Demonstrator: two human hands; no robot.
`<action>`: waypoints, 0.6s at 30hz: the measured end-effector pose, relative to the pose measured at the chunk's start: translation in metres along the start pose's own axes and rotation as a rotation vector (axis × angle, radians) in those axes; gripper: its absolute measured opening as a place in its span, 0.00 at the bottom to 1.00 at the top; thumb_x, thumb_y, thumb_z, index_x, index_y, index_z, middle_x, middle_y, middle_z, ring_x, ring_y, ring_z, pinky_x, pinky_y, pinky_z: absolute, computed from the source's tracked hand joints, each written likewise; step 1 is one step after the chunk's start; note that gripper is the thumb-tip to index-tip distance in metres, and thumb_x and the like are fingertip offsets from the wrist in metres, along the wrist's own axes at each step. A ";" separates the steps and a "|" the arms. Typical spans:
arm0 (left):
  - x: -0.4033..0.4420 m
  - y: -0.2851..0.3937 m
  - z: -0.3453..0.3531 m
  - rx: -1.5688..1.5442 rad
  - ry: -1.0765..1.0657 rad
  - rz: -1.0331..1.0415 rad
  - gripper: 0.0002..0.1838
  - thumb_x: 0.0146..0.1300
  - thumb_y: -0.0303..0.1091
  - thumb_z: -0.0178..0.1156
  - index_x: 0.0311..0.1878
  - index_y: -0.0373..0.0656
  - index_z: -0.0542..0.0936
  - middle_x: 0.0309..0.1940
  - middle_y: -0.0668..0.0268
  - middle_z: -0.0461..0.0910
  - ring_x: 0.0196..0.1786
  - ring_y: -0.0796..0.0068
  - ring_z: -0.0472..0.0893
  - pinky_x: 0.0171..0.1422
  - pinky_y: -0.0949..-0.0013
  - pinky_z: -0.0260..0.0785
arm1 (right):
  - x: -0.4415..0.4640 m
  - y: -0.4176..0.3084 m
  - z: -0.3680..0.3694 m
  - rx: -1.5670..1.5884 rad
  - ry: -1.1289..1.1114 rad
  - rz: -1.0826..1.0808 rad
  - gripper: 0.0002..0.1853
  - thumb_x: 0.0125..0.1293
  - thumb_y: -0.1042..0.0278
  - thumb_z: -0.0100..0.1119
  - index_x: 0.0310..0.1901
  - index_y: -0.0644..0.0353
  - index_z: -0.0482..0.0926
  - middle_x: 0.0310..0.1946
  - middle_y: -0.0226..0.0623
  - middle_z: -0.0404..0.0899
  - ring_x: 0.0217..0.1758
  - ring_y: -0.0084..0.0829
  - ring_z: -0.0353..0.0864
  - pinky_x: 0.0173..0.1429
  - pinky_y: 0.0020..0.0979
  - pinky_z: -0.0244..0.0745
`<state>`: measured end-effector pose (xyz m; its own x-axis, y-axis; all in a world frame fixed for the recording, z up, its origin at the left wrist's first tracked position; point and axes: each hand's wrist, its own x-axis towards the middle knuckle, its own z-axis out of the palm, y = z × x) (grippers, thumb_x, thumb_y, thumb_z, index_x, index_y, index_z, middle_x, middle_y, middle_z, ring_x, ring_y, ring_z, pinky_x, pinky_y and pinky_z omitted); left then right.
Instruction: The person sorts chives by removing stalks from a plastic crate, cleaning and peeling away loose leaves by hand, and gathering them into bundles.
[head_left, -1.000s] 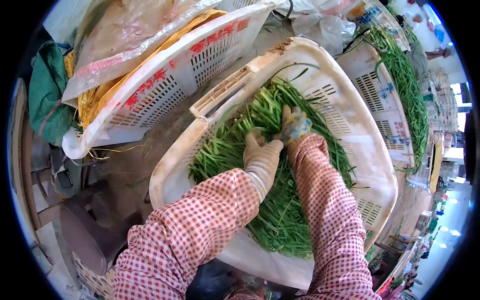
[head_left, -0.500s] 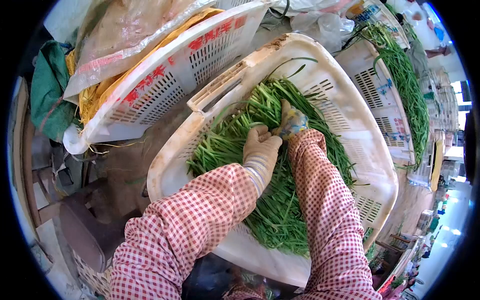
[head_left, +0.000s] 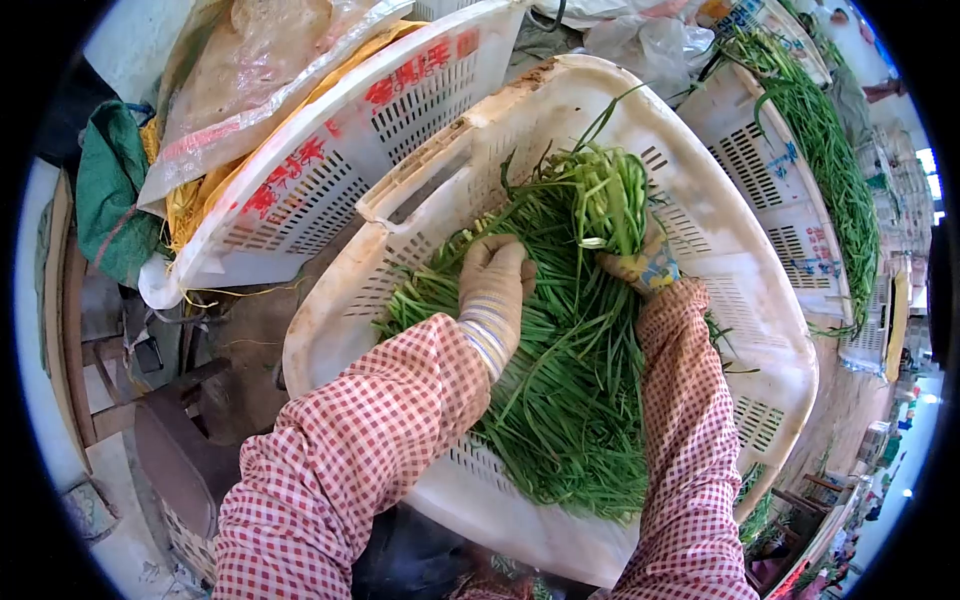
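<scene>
A large white plastic basket [head_left: 560, 540] in front of me holds a heap of long, flat green chives [head_left: 560, 420]. My right hand [head_left: 648, 264], in a patterned glove, is closed around a bunch of chives [head_left: 612, 195], raised at the far right side of the heap, pale cut ends showing. Over the left part of the heap is my left hand [head_left: 492, 280], in a beige glove with a striped cuff. Its fingers are curled together against the chives; what lies between them, if anything, is hidden.
Another white basket [head_left: 340, 165] with red writing stands at the left, holding plastic sacks [head_left: 270, 90]. At the right, a further basket [head_left: 765, 170] is piled with greens [head_left: 825, 150]. A brown stool-like object [head_left: 175, 460] sits at lower left.
My hands, close together before, have moved apart. The right one has gone right with the bunch, whose cut ends now show. My left hand has shifted slightly left and up.
</scene>
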<state>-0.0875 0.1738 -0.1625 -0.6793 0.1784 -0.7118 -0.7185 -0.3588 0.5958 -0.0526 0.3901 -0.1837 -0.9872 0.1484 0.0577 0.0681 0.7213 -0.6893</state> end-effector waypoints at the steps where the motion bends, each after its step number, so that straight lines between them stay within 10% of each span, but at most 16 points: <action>1: 0.004 -0.004 0.000 -0.020 -0.033 0.013 0.12 0.62 0.32 0.58 0.48 0.44 0.72 0.38 0.65 0.76 0.39 0.70 0.78 0.44 0.63 0.74 | 0.001 -0.016 -0.007 -0.247 0.037 -0.251 0.36 0.47 0.64 0.71 0.60 0.60 0.68 0.53 0.44 0.77 0.54 0.36 0.78 0.58 0.34 0.73; 4: 0.018 -0.013 0.014 -0.107 -0.078 -0.010 0.17 0.62 0.41 0.58 0.50 0.44 0.75 0.37 0.67 0.78 0.40 0.69 0.79 0.43 0.67 0.72 | -0.015 -0.017 -0.006 0.232 0.051 -0.028 0.39 0.44 0.66 0.72 0.61 0.60 0.67 0.50 0.42 0.78 0.52 0.36 0.79 0.58 0.34 0.73; 8: 0.030 -0.011 0.030 -0.375 -0.421 -0.090 0.25 0.64 0.53 0.52 0.55 0.44 0.74 0.47 0.60 0.77 0.48 0.65 0.77 0.58 0.58 0.70 | -0.051 -0.031 0.002 -0.003 -0.017 0.068 0.42 0.36 0.68 0.75 0.59 0.59 0.67 0.50 0.43 0.78 0.53 0.43 0.78 0.60 0.38 0.73; 18: 0.042 -0.006 0.013 -0.293 -0.410 -0.063 0.20 0.62 0.54 0.58 0.42 0.45 0.79 0.36 0.67 0.81 0.36 0.72 0.81 0.42 0.64 0.76 | -0.058 -0.089 -0.007 -0.533 -0.138 0.046 0.61 0.32 0.51 0.79 0.70 0.57 0.54 0.66 0.49 0.58 0.70 0.52 0.57 0.71 0.49 0.54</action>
<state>-0.1137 0.1953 -0.1911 -0.6808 0.5318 -0.5038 -0.7280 -0.5672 0.3851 -0.0008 0.3221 -0.1205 -0.9888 0.1235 -0.0839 0.1395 0.9642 -0.2253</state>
